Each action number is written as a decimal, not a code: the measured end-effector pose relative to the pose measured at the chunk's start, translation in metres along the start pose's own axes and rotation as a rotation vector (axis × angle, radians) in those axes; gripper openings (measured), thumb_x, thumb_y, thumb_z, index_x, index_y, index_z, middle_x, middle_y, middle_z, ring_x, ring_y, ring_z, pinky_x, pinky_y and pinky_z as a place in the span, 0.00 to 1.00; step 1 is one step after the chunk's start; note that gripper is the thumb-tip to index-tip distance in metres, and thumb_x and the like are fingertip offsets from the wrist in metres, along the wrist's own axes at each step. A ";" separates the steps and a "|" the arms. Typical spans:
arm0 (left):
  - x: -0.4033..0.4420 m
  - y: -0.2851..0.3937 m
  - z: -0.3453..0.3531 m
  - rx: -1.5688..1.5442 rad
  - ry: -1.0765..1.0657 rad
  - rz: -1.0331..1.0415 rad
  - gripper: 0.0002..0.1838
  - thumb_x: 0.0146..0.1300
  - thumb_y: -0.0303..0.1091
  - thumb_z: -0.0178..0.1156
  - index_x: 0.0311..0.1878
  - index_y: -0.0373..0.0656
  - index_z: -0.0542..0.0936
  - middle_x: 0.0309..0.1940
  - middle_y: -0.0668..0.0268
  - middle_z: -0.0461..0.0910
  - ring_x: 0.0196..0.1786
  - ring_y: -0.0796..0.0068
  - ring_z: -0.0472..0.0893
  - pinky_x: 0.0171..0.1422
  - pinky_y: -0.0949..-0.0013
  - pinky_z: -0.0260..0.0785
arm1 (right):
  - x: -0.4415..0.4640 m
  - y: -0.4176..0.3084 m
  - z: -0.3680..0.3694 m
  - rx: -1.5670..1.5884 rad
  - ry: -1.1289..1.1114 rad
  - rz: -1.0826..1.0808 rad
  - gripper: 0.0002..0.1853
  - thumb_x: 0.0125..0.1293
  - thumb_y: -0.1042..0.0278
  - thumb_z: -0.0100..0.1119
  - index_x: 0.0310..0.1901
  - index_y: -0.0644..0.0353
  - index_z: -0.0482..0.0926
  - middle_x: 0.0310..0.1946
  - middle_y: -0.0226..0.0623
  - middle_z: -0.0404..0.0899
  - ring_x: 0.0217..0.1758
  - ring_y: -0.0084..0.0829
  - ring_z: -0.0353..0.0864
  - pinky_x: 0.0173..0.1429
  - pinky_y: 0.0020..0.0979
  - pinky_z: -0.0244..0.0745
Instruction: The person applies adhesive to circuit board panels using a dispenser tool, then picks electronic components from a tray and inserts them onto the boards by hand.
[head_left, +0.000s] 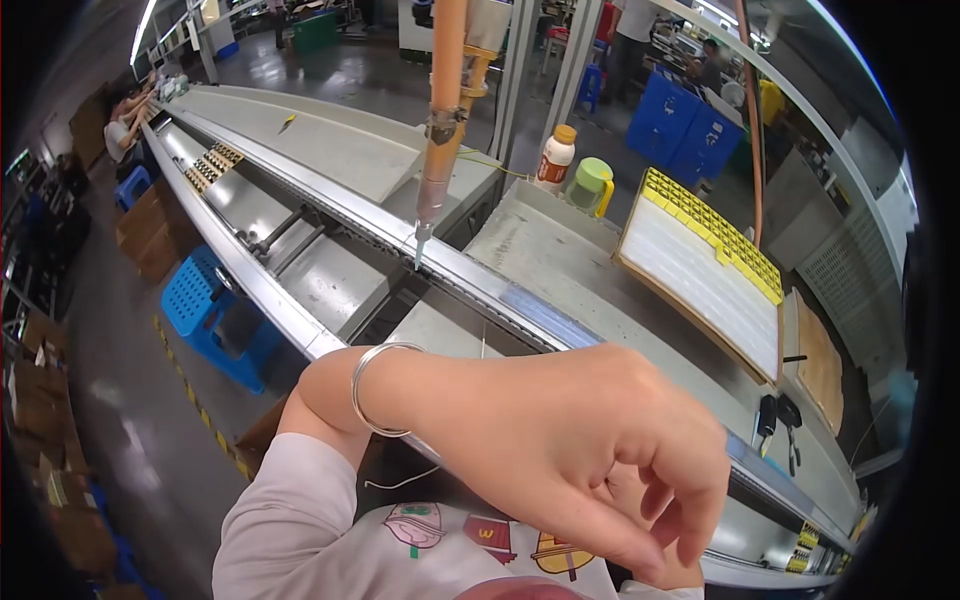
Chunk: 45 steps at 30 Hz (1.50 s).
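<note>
My left hand (590, 430), with a silver bangle (362, 392) at its wrist, reaches across the front of my body over the near side of the conveyor line. Its fingers curl downward and inward, and the thumb points to the lower right. Whatever lies within them is hidden. Behind it, only a little skin of my right hand (632, 490) shows, its fingers covered by the left. Beyond the hands hangs an orange tube-like tool (440, 140) with a thin teal tip (420, 250) pointing down at the conveyor rail (480, 285). Neither hand touches this tool.
Across the rail stand a white bottle (556, 155), a green cup (590, 182) and a tilted white board with yellow trays (700, 290). Black-handled tools (767, 415) lie to the right. A fixture with small parts (212, 165) sits up the line. A blue stool (215, 310) stands left.
</note>
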<state>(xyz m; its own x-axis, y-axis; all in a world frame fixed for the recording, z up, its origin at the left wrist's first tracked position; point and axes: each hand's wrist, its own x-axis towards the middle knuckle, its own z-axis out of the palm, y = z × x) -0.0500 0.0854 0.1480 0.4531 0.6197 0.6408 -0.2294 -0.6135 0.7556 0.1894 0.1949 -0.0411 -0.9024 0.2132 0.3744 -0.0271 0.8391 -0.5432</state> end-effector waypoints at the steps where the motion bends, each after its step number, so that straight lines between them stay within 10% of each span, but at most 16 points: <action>1: -0.001 0.000 -0.002 0.000 -0.032 0.003 0.08 0.63 0.33 0.74 0.39 0.40 0.86 0.33 0.66 0.85 0.35 0.73 0.84 0.38 0.71 0.75 | 0.002 -0.002 -0.002 0.001 0.029 0.002 0.09 0.63 0.63 0.68 0.33 0.60 0.83 0.26 0.46 0.77 0.29 0.51 0.79 0.34 0.46 0.74; 7: 0.011 0.036 -0.022 0.033 -0.301 0.046 0.02 0.62 0.16 0.70 0.38 0.29 0.88 0.37 0.52 0.88 0.37 0.61 0.88 0.42 0.65 0.80 | -0.001 -0.001 -0.003 -0.110 0.024 0.008 0.06 0.54 0.69 0.71 0.32 0.58 0.85 0.24 0.36 0.81 0.26 0.42 0.82 0.29 0.39 0.77; 20: 0.005 0.028 -0.025 -0.353 -0.248 0.180 0.05 0.56 0.14 0.72 0.35 0.32 0.88 0.32 0.54 0.87 0.36 0.60 0.87 0.42 0.64 0.77 | 0.022 -0.027 -0.013 -0.028 0.055 0.015 0.02 0.60 0.70 0.72 0.34 0.55 0.88 0.23 0.33 0.80 0.24 0.35 0.82 0.28 0.34 0.74; 27: 0.002 0.014 -0.034 -0.267 -0.357 0.237 0.10 0.65 0.36 0.74 0.39 0.39 0.87 0.37 0.61 0.84 0.34 0.64 0.83 0.41 0.67 0.73 | 0.024 -0.027 -0.012 -0.025 0.052 0.008 0.02 0.59 0.72 0.72 0.34 0.55 0.88 0.22 0.33 0.80 0.24 0.35 0.81 0.28 0.34 0.74; 45: -0.004 0.015 -0.029 -0.301 -0.334 0.250 0.10 0.64 0.39 0.74 0.33 0.45 0.85 0.32 0.64 0.81 0.34 0.63 0.81 0.37 0.63 0.68 | 0.009 -0.009 0.001 -0.021 0.108 -0.015 0.11 0.56 0.64 0.71 0.29 0.63 0.83 0.23 0.42 0.79 0.22 0.43 0.79 0.26 0.38 0.72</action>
<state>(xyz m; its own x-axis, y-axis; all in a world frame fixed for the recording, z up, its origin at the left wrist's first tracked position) -0.0800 0.0877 0.1606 0.5921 0.2513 0.7657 -0.5815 -0.5246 0.6218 0.1813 0.1890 -0.0336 -0.8505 0.2524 0.4614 -0.0301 0.8524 -0.5220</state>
